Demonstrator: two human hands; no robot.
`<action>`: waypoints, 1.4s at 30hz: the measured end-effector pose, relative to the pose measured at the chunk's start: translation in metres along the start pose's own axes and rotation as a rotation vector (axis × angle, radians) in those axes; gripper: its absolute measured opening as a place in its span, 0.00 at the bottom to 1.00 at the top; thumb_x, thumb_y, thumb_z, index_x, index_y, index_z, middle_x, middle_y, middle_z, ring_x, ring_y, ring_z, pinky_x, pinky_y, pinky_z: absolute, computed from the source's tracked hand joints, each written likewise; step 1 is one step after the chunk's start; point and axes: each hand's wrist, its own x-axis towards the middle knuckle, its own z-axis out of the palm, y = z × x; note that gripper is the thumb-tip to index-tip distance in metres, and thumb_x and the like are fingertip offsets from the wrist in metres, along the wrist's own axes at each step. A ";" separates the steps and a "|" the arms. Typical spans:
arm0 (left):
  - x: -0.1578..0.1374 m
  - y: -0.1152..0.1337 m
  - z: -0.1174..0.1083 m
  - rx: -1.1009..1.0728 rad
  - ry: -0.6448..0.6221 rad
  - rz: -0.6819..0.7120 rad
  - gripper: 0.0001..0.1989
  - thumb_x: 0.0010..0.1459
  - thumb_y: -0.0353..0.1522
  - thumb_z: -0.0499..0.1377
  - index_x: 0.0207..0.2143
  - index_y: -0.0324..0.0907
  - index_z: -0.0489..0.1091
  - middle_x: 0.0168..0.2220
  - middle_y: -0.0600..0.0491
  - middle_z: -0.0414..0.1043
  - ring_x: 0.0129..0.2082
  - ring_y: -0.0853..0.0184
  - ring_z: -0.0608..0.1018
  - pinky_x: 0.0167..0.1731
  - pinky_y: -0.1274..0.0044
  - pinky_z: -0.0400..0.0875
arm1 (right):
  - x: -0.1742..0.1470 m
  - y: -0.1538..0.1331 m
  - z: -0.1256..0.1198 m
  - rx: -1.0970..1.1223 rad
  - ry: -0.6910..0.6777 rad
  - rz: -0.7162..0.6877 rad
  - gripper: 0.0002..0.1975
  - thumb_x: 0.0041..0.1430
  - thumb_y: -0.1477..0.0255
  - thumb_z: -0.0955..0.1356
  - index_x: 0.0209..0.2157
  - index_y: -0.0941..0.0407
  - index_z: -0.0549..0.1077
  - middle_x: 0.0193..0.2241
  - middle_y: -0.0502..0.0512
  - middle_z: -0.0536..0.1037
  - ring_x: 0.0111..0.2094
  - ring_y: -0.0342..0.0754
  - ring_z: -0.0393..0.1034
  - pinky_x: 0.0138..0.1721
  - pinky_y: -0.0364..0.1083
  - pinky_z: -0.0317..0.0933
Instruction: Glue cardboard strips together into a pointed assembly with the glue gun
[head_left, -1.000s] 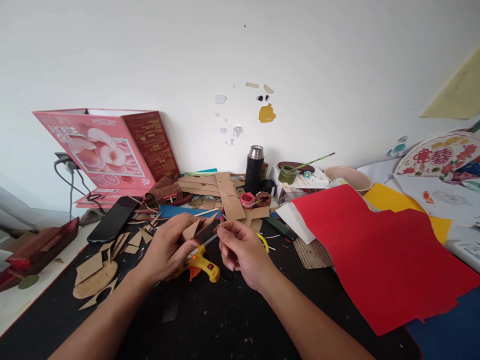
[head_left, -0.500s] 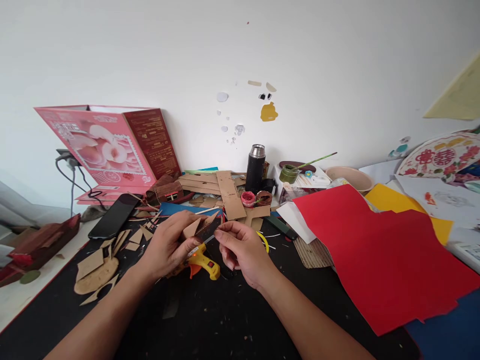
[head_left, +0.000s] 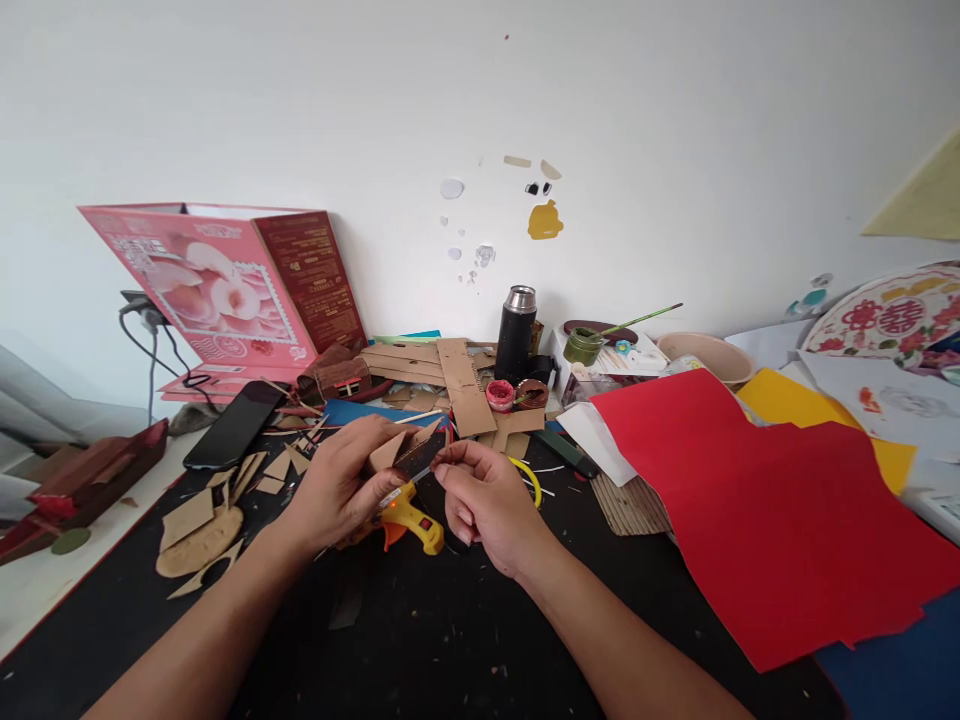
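My left hand [head_left: 341, 480] curls around a folded cardboard piece [head_left: 386, 453], which shows between its thumb and fingers; the far fingertips are hidden. Below the thumb lies a yellow hot glue gun [head_left: 411, 518] with an orange trigger and a lit switch. A pale glue stick [head_left: 423, 473] slants up from behind the gun toward my right fingertips. My right hand [head_left: 480, 495] is closed in a pinch, its thumb and index fingertip together near the cardboard's edge. What is pinched there is too small to make out. Brown stains mark the fingertips.
Cardboard scraps [head_left: 199, 535] and a black phone [head_left: 234, 425] lie on the left. Behind stand a black thermos [head_left: 515, 335], a red paint pot [head_left: 500, 395] and a green paint jar [head_left: 583, 346] with a brush. Red paper [head_left: 757, 520] covers the right side.
The view has shifted slightly, so the scene sits a little further right. Both hands keep nearly the same pose and grip.
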 end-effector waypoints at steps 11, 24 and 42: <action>0.000 0.000 0.002 0.004 0.034 0.035 0.24 0.74 0.48 0.52 0.55 0.40 0.77 0.43 0.45 0.82 0.41 0.57 0.81 0.45 0.69 0.76 | -0.003 0.000 0.002 0.007 -0.033 0.009 0.13 0.55 0.63 0.76 0.36 0.55 0.74 0.11 0.33 0.61 0.10 0.36 0.47 0.14 0.39 0.48; 0.000 0.000 0.003 0.003 0.048 0.071 0.27 0.75 0.51 0.51 0.56 0.40 0.77 0.44 0.45 0.82 0.41 0.56 0.82 0.46 0.69 0.76 | -0.003 0.000 0.003 0.018 -0.041 0.004 0.15 0.55 0.62 0.77 0.35 0.55 0.73 0.11 0.33 0.61 0.10 0.36 0.48 0.13 0.39 0.50; 0.001 -0.002 0.005 0.028 0.061 0.082 0.28 0.77 0.51 0.48 0.54 0.39 0.76 0.41 0.46 0.81 0.39 0.59 0.81 0.43 0.71 0.75 | -0.003 0.000 0.003 0.008 -0.042 0.005 0.15 0.54 0.61 0.77 0.36 0.56 0.74 0.11 0.33 0.61 0.10 0.36 0.48 0.13 0.39 0.48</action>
